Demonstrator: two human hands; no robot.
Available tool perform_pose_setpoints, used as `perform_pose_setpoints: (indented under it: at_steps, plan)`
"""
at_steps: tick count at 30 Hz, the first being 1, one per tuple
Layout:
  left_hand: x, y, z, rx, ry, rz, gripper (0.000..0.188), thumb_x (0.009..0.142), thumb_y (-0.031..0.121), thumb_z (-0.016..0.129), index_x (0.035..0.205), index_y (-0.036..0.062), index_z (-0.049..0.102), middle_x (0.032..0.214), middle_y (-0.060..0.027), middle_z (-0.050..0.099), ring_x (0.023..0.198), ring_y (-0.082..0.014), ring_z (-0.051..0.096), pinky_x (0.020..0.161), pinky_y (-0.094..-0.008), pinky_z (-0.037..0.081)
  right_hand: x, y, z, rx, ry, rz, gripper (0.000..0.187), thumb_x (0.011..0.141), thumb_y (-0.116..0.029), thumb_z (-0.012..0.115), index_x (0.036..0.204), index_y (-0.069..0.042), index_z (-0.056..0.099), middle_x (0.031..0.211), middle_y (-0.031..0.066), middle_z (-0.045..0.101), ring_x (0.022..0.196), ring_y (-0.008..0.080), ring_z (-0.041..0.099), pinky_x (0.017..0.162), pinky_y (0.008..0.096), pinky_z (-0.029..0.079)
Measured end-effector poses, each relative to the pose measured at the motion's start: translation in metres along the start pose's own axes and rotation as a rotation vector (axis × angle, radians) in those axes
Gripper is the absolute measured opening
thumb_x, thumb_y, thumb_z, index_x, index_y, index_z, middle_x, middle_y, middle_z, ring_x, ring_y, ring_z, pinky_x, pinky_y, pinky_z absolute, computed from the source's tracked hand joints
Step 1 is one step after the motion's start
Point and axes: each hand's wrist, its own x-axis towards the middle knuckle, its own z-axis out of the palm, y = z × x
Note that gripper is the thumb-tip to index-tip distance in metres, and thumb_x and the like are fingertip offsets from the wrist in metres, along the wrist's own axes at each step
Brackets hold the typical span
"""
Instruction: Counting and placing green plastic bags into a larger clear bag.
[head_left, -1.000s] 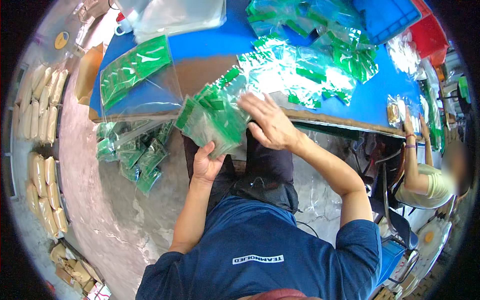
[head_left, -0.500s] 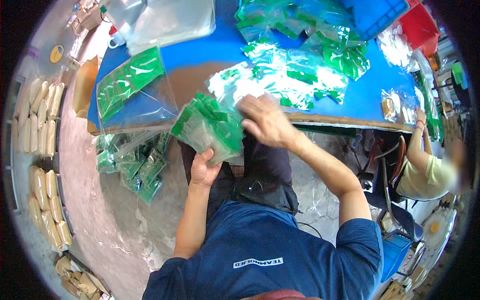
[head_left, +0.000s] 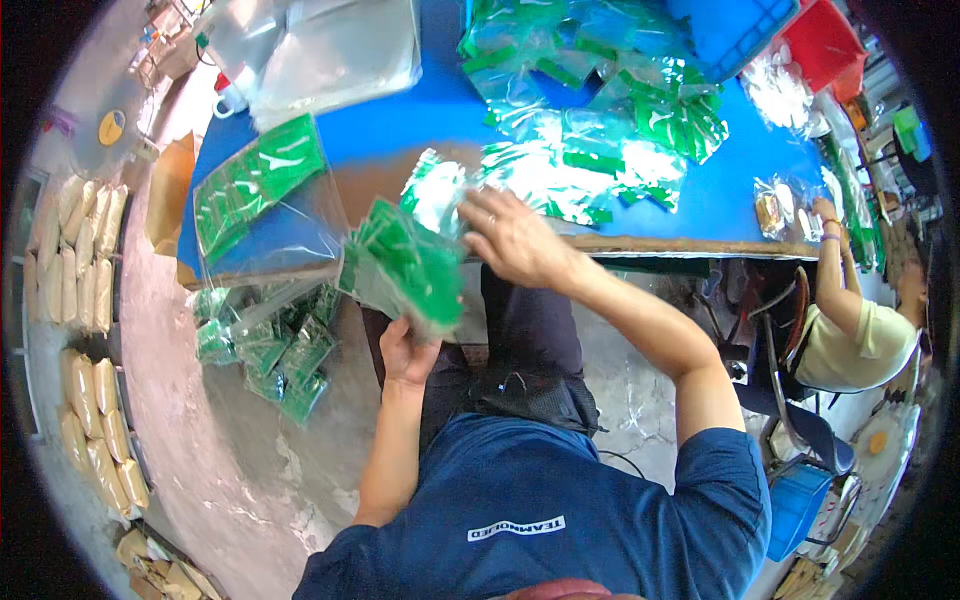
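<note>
My left hand [head_left: 405, 355] is closed around the lower end of a fanned stack of green-and-clear plastic packets [head_left: 410, 265], held in front of the table edge. Just to its right, my right hand [head_left: 515, 235] has its fingers curled at a shiny green-and-clear packet [head_left: 435, 190], which lies between the stack and the loose pile. The fingertips partly hide their grip on it. More such packets form a glossy pile [head_left: 590, 160] across the blue table [head_left: 390, 125]. A large clear bag [head_left: 260, 185] with green packets inside lies at the table's left edge.
Clear plastic sheets or bags [head_left: 340, 55] are stacked at the back left, beside a white cup [head_left: 230, 98]. Blue [head_left: 735, 35] and red [head_left: 820, 45] bins stand at the back right. Filled green packets [head_left: 280, 350] are heaped below the table. A co-worker [head_left: 855, 335] sits at right.
My right hand has shifted slightly left, and the packet at its fingers now lies apart from the pile. The stack in my left hand has tilted and moved a little left and down.
</note>
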Motion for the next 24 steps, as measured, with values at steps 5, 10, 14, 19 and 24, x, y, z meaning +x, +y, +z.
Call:
perform_pose_setpoints:
  at_steps: [5, 10, 14, 19, 24]
  plan:
    - [0.006, 0.002, 0.017, 0.046, 0.167, 0.053, 0.064, 0.079, 0.005, 0.072, 0.138, 0.0036, 0.047, 0.137, -0.0134, 0.055, 0.132, -0.0329, 0.047, 0.115, -0.0604, 0.031, 0.011, 0.009, -0.027, 0.119, 0.086, 0.065, 0.04, 0.093, -0.021, 0.059, 0.129, -0.004, 0.058, 0.136, 0.0219, 0.053, 0.132, 0.0382, 0.046, 0.11, 0.0488, 0.036]
    - [-0.005, 0.005, 0.016, -0.016, 0.016, 0.004, 0.065, 0.08, 0.008, 0.072, 0.14, 0.0048, 0.046, 0.138, -0.0143, 0.053, 0.134, -0.0342, 0.045, 0.114, -0.0644, 0.028, 0.0, 0.033, -0.015, -0.158, 0.017, -0.031, 0.045, 0.094, -0.029, 0.056, 0.131, -0.003, 0.055, 0.137, 0.0202, 0.05, 0.136, 0.0387, 0.038, 0.112, 0.0521, 0.03]
    - [-0.007, 0.002, 0.006, 0.065, 0.028, 0.003, 0.065, 0.077, 0.008, 0.074, 0.137, 0.0044, 0.049, 0.136, -0.0122, 0.056, 0.129, -0.0316, 0.05, 0.113, -0.0559, 0.033, 0.014, 0.0, -0.006, 0.01, 0.037, -0.07, 0.032, 0.089, -0.022, 0.057, 0.113, -0.002, 0.06, 0.1, 0.0176, 0.054, 0.098, 0.0368, 0.053, 0.086, 0.0482, 0.044]
    - [-0.003, 0.004, 0.001, 0.195, 0.169, 0.053, 0.059, 0.076, 0.006, 0.073, 0.132, 0.0043, 0.053, 0.128, -0.0081, 0.06, 0.12, -0.0264, 0.057, 0.108, -0.0434, 0.043, 0.035, 0.052, -0.011, 0.078, 0.167, 0.035, 0.035, 0.092, -0.029, 0.055, 0.112, -0.001, 0.062, 0.109, 0.0204, 0.056, 0.106, 0.0402, 0.053, 0.09, 0.0489, 0.044]
    - [-0.009, 0.006, -0.003, 0.183, 0.145, 0.047, 0.061, 0.077, 0.007, 0.073, 0.134, 0.0038, 0.051, 0.131, -0.0093, 0.059, 0.123, -0.0281, 0.055, 0.108, -0.0435, 0.043, 0.04, 0.08, 0.005, -0.379, 0.204, 0.246, 0.064, 0.093, -0.055, 0.051, 0.122, 0.001, 0.058, 0.125, 0.0265, 0.053, 0.128, 0.047, 0.042, 0.106, 0.0682, 0.026]
